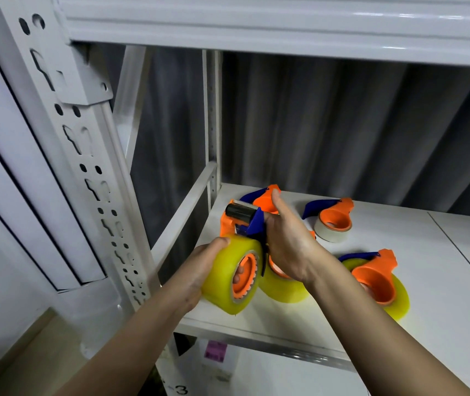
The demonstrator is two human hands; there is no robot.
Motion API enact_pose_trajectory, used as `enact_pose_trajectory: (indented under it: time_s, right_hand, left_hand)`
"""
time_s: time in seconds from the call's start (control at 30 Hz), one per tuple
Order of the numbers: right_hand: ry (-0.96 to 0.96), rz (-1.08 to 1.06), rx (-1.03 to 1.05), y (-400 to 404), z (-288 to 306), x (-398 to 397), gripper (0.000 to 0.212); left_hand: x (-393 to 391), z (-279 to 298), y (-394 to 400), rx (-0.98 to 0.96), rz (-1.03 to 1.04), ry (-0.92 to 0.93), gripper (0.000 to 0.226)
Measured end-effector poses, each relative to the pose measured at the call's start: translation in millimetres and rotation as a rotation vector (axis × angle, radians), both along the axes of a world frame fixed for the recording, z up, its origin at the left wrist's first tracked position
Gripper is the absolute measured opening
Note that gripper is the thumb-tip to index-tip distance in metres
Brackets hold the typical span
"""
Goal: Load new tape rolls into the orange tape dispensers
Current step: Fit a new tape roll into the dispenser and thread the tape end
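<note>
Fingers (222,242) of the left hand (199,270) curl round a yellow tape roll (222,278) on the held dispenser (245,221), whose roller end points up and away; the right hand (288,238) grips its handle. All this hangs over the white shelf (442,295), just before three more dispensers: one yellow-rolled (376,281) at right, one partly hidden (282,284) beneath, one white-rolled (333,221) behind

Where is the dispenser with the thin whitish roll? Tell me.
In the head view, the dispenser with the whitish roll sits at the back of the white shelf, right of the right hand and behind the yellow-roll dispenser.
</note>
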State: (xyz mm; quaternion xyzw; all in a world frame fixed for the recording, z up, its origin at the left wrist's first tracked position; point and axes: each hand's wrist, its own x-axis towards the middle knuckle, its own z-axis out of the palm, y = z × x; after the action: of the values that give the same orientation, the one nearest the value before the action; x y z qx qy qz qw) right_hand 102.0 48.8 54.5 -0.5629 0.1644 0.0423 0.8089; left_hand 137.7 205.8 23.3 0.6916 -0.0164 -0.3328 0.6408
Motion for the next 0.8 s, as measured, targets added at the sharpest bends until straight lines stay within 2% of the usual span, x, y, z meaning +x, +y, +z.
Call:
enact_pose_trajectory:
  time_s: [0.1,0.23,0.37,0.43,0.5,0.63,0.8]
  right_hand:
    - [0.036,-0.004,0.03,-1,4,0,0.08]
    - [0.065,0.024,0.06,-2,5,3,0.088]
    - [0.039,-0.139,0.082,0,-4,6,0.074]
    - [0.006,-0.235,-0.097,-1,-11,2,0.064]
    - [-0.048,-0.293,-0.293,-1,-16,-6,0.045]
    - [-0.101,-0.143,-0.465,9,-27,-16,0.023]
    - [-0.119,-0.027,-0.35,22,-36,-16,0.024]
  left_hand:
    - [0,-2,-1,-0.022,0.005,0.001,0.039]
    - [1,-3,-3,-0.027,0.02,-0.061,0.017]
    - [5,1,-6,-0.027,0.042,-0.042,0.02]
    - [8,4,-8,-0.047,0.047,0.004,0.027]
    - [10,10,-8,-0.088,0.034,0.019,0.028]
    - [16,15,-13,-0.151,0.001,-0.014,0.025]
    - [26,17,-21,-0.067,0.071,-0.049,0.039]
